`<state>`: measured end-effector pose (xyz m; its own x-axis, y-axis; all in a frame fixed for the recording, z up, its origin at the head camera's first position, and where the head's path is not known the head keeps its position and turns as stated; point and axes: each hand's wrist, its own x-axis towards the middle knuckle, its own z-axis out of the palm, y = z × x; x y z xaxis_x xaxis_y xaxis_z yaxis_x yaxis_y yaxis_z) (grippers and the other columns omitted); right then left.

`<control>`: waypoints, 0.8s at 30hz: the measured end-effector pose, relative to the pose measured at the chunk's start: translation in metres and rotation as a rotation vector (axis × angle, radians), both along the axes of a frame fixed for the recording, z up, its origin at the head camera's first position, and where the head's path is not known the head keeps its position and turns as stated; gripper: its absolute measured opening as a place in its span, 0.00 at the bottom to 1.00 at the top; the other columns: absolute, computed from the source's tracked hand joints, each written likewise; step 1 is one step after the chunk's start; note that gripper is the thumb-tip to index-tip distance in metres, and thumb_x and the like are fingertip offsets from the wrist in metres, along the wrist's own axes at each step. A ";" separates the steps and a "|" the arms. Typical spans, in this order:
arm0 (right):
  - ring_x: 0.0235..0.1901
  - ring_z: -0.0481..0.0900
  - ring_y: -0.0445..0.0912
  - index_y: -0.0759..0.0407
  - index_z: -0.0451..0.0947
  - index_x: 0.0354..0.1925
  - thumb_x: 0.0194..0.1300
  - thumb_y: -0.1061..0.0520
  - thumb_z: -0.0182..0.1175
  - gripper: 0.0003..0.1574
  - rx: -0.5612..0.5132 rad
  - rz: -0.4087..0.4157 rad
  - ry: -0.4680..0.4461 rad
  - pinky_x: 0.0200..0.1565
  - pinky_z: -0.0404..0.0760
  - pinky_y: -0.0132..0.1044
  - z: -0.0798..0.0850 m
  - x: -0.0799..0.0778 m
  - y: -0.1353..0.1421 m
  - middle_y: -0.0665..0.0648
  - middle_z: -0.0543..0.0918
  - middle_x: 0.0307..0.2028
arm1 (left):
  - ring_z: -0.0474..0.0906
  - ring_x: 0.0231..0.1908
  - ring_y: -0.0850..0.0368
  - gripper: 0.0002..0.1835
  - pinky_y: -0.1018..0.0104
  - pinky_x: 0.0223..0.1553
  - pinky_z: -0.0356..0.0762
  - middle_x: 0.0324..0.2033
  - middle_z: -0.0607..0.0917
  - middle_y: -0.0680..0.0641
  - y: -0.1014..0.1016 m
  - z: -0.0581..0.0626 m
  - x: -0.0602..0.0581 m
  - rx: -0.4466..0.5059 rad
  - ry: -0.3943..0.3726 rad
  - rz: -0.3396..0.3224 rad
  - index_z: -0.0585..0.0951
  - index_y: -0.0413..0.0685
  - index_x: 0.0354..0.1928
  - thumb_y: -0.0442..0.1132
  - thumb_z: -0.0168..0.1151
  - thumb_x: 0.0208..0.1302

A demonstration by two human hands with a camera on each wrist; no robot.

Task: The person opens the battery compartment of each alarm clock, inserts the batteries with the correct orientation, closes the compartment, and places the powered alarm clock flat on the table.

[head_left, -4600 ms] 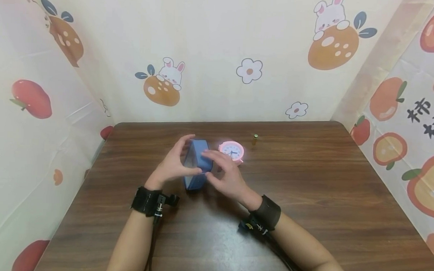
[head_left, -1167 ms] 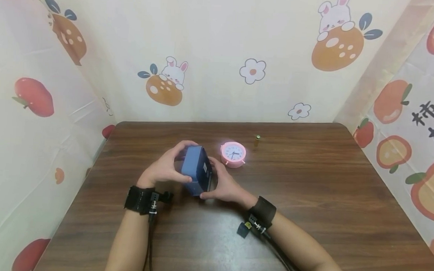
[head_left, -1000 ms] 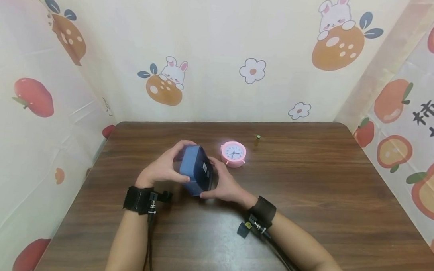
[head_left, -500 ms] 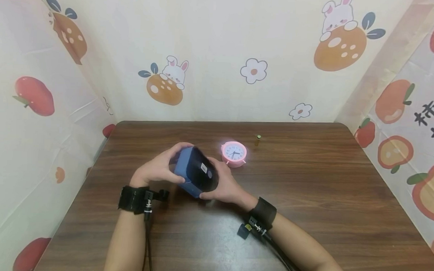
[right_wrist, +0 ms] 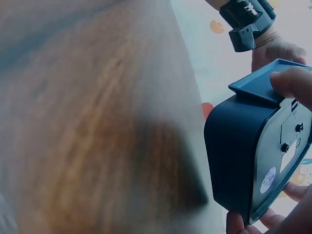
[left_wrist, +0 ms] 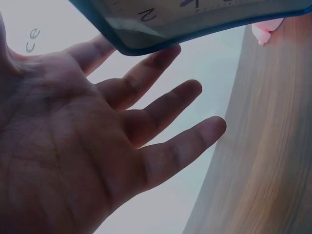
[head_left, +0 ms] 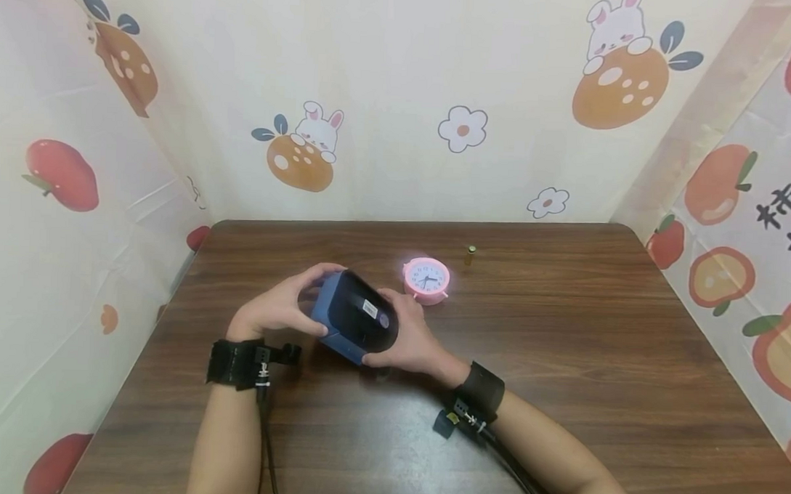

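Blue desk clock (head_left: 360,326), gripped at opposite ends by left hand (head_left: 277,308) and right hand (head_left: 417,342), is best turned slowly, clear of the pink alarm clock (head_left: 426,279).

Booth-like setting, wider room unclear, wood-grain worktop (head_left: 562,333), rabbit-print backdrop (head_left: 387,101) at twelve o'clock, fruit-print sheets (head_left: 60,286) at nine and three.

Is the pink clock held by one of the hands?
No, the pink clock rests on the brown table, while the left hand and the right hand hold the blue clock.
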<state>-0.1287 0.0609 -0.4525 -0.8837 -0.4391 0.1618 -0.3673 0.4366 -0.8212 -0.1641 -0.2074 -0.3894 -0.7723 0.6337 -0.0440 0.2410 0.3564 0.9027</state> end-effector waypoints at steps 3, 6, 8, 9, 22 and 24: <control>0.58 0.58 0.46 0.41 0.56 0.68 0.36 0.40 0.78 0.64 0.021 -0.014 -0.009 0.56 0.67 0.49 0.001 0.002 0.000 0.48 0.64 0.61 | 0.64 0.65 0.43 0.47 0.40 0.60 0.70 0.64 0.69 0.53 -0.002 0.000 0.001 -0.026 0.015 0.008 0.62 0.69 0.67 0.45 0.77 0.45; 0.56 0.58 0.47 0.40 0.57 0.68 0.35 0.40 0.78 0.64 0.041 -0.034 -0.019 0.53 0.68 0.48 0.002 0.004 0.000 0.50 0.65 0.59 | 0.64 0.64 0.44 0.47 0.42 0.60 0.71 0.64 0.69 0.53 -0.004 0.000 0.001 -0.050 0.037 0.011 0.62 0.67 0.67 0.45 0.77 0.44; 0.55 0.58 0.48 0.40 0.57 0.68 0.34 0.39 0.78 0.64 0.054 -0.047 -0.023 0.52 0.69 0.47 0.003 0.005 0.000 0.50 0.65 0.58 | 0.63 0.65 0.46 0.47 0.43 0.60 0.71 0.64 0.69 0.53 -0.005 0.001 0.001 -0.066 0.044 0.011 0.63 0.67 0.67 0.46 0.77 0.44; 0.55 0.58 0.48 0.40 0.57 0.68 0.34 0.39 0.78 0.65 0.060 -0.051 -0.025 0.51 0.69 0.47 0.004 0.005 0.000 0.51 0.65 0.57 | 0.63 0.65 0.46 0.47 0.43 0.60 0.71 0.64 0.70 0.52 -0.006 0.000 0.001 -0.072 0.046 0.009 0.63 0.66 0.67 0.46 0.77 0.44; 0.56 0.57 0.49 0.40 0.60 0.67 0.29 0.37 0.79 0.66 0.177 -0.118 -0.025 0.51 0.72 0.47 0.007 0.007 0.001 0.53 0.65 0.54 | 0.63 0.65 0.47 0.53 0.32 0.62 0.60 0.65 0.70 0.54 -0.010 -0.004 0.001 -0.184 -0.002 0.017 0.61 0.75 0.68 0.48 0.80 0.38; 0.56 0.56 0.51 0.41 0.61 0.67 0.28 0.37 0.79 0.67 0.179 -0.124 -0.024 0.52 0.72 0.48 0.008 0.008 0.001 0.54 0.65 0.54 | 0.64 0.65 0.45 0.53 0.33 0.62 0.62 0.65 0.69 0.51 -0.009 -0.005 0.001 -0.187 -0.044 0.013 0.61 0.74 0.68 0.45 0.80 0.38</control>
<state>-0.1211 0.0621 -0.4450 -0.9353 -0.3471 0.0695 -0.2836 0.6171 -0.7340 -0.1635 -0.2165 -0.3942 -0.7748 0.6017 -0.1939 0.1972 0.5215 0.8302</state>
